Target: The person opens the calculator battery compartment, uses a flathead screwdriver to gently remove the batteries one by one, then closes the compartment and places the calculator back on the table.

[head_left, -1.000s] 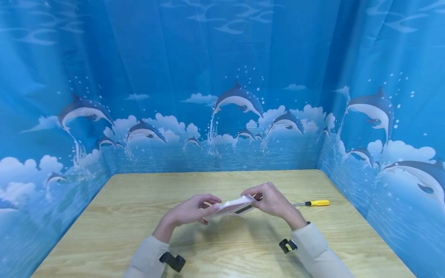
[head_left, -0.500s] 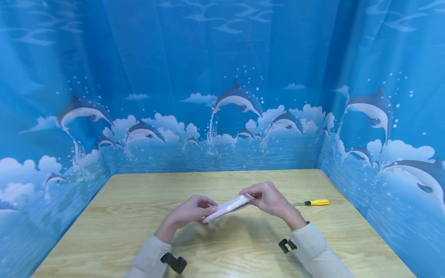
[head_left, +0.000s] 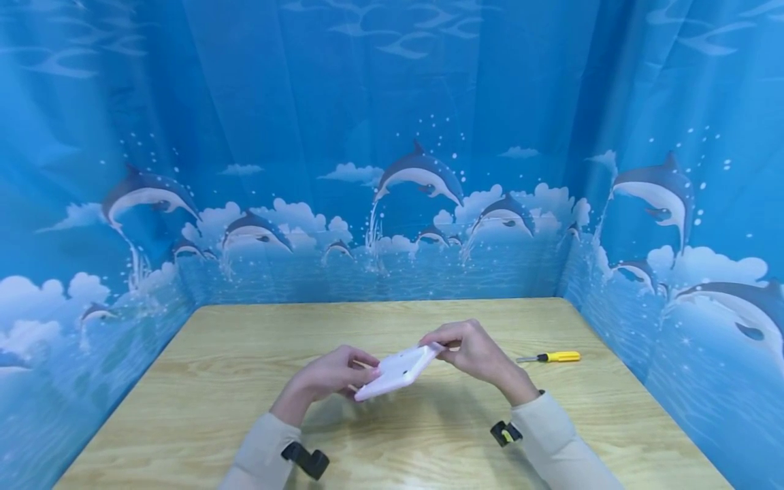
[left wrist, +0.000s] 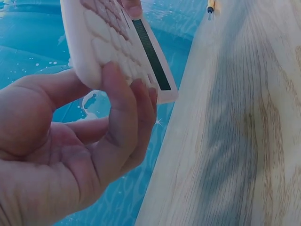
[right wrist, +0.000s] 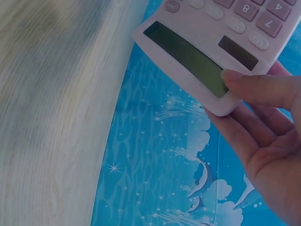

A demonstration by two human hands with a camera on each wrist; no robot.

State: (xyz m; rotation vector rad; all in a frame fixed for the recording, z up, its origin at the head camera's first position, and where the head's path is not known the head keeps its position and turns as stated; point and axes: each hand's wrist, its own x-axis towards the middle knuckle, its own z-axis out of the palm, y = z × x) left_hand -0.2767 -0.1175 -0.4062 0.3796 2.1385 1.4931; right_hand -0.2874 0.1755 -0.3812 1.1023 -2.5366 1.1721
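- Blue dolphin-print curtain (head_left: 392,88): lines L side, back & R side of the light wood-grain surface (head_left: 245,340).
- Pale cream L sleeve (head_left: 260,449): comes in from bottom edge, w/ small black L wrist device (head_left: 306,461) strapped on.
- L hand (head_left: 331,374): fingers pinching keypad end of the calc; thumb on its back, fingertips on key side.
- Pale pink, flat, rectangular plastic calculator (head_left: 398,372): btwn both hands, approx mid-surface in head view, held up clear of surface, shadow below. Tilted, L end lower than R; back faces up twd head cam, w/ small dark spots.
- Calc front, per R wrist view: long dark-green display (right wrist: 186,59), small dark rect. panel (right wrist: 238,52) next to it, then mauve keys (right wrist: 256,14); 8, 7 & 4 legible, upside down there.
- R hand (head_left: 480,350): fingers pinching display end nr a corner; thumb over end of display, other fingers behind.
- Pale cream R sleeve (head_left: 560,435): from bottom edge too, w/ small black R wrist device (head_left: 506,433).
- Yellow-handled screwdriver (head_left: 560,357), black collar, metal shaft: lies on surface just R of R hand, shaft pointing L, not touched.
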